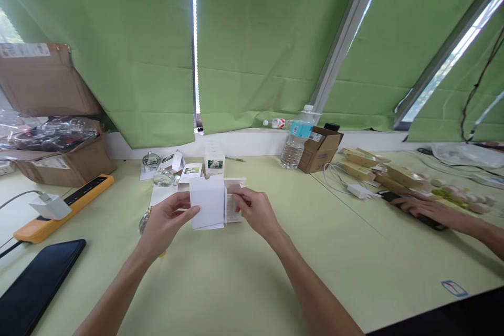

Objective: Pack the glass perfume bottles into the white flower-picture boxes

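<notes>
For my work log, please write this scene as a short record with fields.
Left hand: grips a white paper carton
Right hand: touches a white panel with fine print, at the carton's right
Behind carton: box with white-flower picture
Left side: orange power strip, black smartphone
Back: blue-labelled water bottle beside brown cardboard box
Co-worker's hand: on a dark flat object

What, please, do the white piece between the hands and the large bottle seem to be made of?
White piece: probably matte paperboard, judging by its thin, flat panel and crisp edges.
Large bottle: likely glossy clear plastic, given its see-through, ribbed body.
</notes>
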Motion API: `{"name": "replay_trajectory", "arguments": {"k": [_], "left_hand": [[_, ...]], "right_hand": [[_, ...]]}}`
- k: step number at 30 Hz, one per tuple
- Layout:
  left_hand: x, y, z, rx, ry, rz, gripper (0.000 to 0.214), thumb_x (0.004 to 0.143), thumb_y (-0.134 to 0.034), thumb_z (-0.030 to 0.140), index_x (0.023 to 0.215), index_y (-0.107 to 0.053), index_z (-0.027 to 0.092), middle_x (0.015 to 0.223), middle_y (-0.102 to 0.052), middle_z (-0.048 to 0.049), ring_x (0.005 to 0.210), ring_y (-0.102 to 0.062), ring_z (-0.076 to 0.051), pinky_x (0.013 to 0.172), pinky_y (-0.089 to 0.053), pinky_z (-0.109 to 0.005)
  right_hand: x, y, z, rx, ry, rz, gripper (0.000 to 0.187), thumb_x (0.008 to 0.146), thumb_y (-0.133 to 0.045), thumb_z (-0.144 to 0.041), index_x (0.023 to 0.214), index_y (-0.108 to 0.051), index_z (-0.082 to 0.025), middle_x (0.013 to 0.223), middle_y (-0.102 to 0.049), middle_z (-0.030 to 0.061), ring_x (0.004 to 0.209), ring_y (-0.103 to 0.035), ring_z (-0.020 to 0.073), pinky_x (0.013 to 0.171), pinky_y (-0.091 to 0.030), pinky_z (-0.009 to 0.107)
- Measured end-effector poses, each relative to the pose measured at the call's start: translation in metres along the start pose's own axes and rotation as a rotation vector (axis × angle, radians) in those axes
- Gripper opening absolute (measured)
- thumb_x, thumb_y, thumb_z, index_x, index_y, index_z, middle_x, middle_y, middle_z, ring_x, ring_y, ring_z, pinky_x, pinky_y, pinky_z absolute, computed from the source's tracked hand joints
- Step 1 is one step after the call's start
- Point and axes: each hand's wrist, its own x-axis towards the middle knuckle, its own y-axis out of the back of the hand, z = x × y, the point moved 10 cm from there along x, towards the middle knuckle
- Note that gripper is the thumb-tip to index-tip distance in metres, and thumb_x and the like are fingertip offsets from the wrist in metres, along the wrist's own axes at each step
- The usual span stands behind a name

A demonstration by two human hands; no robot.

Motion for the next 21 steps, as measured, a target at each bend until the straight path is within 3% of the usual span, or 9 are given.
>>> {"name": "replay_trajectory", "arguments": {"k": [8, 12, 18, 21], "left_hand": [[0.000, 0.004, -0.002, -0.084, -0.008, -0.013, 0.036, 0.077, -0.068, 0.040, 0.107, -0.063, 0.022, 0.109, -0.068, -0.0068, 0.097, -0.063, -0.025, 0.081, -0.052, -0.033], [-0.001, 0.002, 0.001, -0.060, -0.019, -0.013, 0.035, 0.077, -0.068, 0.040, 0.106, -0.063, 0.022, 0.107, -0.069, -0.0065, 0.095, -0.063, -0.024, 0.080, -0.053, -0.033], [-0.001, -0.003, 0.003, -0.024, -0.031, -0.050, 0.035, 0.079, -0.066, 0.040, 0.108, -0.062, 0.023, 0.110, -0.068, -0.0055, 0.096, -0.063, -0.022, 0.078, -0.054, -0.032], [0.000, -0.003, 0.001, -0.011, -0.029, -0.043, 0.034, 0.079, -0.066, 0.040, 0.108, -0.062, 0.024, 0.109, -0.068, -0.0041, 0.095, -0.063, -0.021, 0.077, -0.053, -0.030]], "right_hand": [[-0.005, -0.018, -0.013, 0.090, 0.018, -0.104, 0.025, 0.090, -0.044, -0.030, 0.097, -0.068, -0.024, 0.063, -0.065, -0.0008, 0.054, -0.056, 0.0139, 0.054, -0.041, 0.024], [-0.005, -0.015, -0.014, 0.159, 0.024, -0.099, 0.025, 0.090, -0.045, -0.031, 0.103, -0.066, -0.023, 0.067, -0.066, -0.0003, 0.058, -0.059, 0.0142, 0.056, -0.042, 0.024], [-0.004, -0.002, -0.018, 0.276, 0.028, -0.031, 0.038, 0.093, -0.041, -0.044, 0.083, -0.067, -0.018, 0.061, -0.062, 0.0016, 0.050, -0.051, 0.0117, 0.048, -0.038, 0.023], [-0.005, -0.005, -0.017, 0.413, -0.036, -0.088, 0.045, 0.094, -0.035, -0.050, 0.094, -0.067, -0.018, 0.072, -0.064, 0.0030, 0.049, -0.048, 0.0102, 0.046, -0.039, 0.023]]}}
